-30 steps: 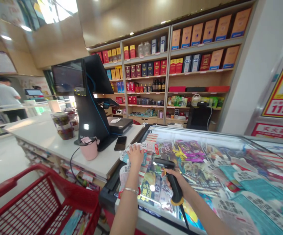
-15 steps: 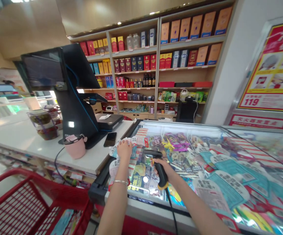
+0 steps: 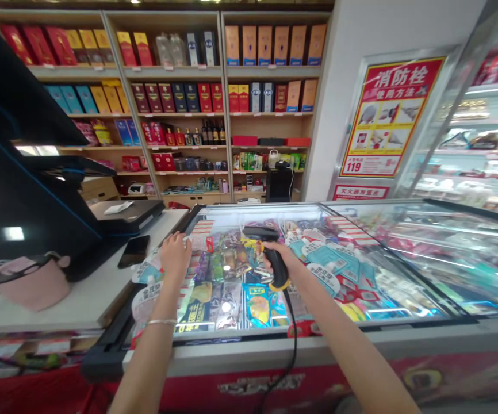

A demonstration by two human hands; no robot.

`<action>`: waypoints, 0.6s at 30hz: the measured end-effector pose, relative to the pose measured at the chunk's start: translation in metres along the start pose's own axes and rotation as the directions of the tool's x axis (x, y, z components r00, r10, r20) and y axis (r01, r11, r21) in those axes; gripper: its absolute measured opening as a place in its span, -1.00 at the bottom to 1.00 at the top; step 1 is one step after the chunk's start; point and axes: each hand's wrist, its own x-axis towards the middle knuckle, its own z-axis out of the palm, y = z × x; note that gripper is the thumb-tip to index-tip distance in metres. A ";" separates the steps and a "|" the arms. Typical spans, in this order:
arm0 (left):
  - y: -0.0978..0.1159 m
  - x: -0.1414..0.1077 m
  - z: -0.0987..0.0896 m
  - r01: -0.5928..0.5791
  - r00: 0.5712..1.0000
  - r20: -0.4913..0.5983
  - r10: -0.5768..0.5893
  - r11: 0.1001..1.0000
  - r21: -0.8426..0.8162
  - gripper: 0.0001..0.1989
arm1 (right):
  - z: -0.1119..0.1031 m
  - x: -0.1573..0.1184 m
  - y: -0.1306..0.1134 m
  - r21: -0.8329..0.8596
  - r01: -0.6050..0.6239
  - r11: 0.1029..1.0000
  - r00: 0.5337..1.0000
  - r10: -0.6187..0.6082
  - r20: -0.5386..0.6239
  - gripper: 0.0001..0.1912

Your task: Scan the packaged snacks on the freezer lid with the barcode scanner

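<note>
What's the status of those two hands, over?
Right hand gripping black scanner. Left hand at teal-and-white packet. Scanner's cord hanging past freezer's front edge.

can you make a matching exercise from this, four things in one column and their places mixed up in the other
1. scanner
2. phone
3. bracelet
4. red and yellow poster

A. around the left wrist
B. on the wall
C. in the right hand
D. on the white counter

Pairs: 1-C, 2-D, 3-A, 4-B
</note>
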 end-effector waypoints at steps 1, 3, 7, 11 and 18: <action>0.012 0.000 -0.001 -0.031 0.999 0.008 0.031 0.999 -0.033 -0.66 | -0.013 -0.010 -0.008 -0.026 0.030 0.999 0.999 -0.031 -0.035 -0.74; 0.040 -0.002 0.000 -0.060 0.996 0.057 0.068 0.990 -0.127 -0.68 | -0.040 -0.031 -0.023 -0.070 0.082 0.994 0.992 -0.089 -0.092 -0.74; 0.112 -0.022 0.015 0.145 0.928 0.370 0.043 0.873 -0.466 -0.76 | -0.089 -0.070 -0.040 -0.100 0.139 0.985 0.962 -0.158 -0.222 -0.75; 0.187 -0.053 0.045 0.708 0.538 0.836 0.106 0.481 -0.517 -0.76 | -0.126 -0.101 -0.042 -0.054 0.170 0.984 0.938 -0.179 -0.298 -0.79; 0.266 -0.082 0.090 0.714 0.577 0.816 0.048 0.456 -0.531 -0.68 | -0.170 -0.130 -0.024 -0.043 0.158 0.986 0.935 -0.164 -0.315 -0.76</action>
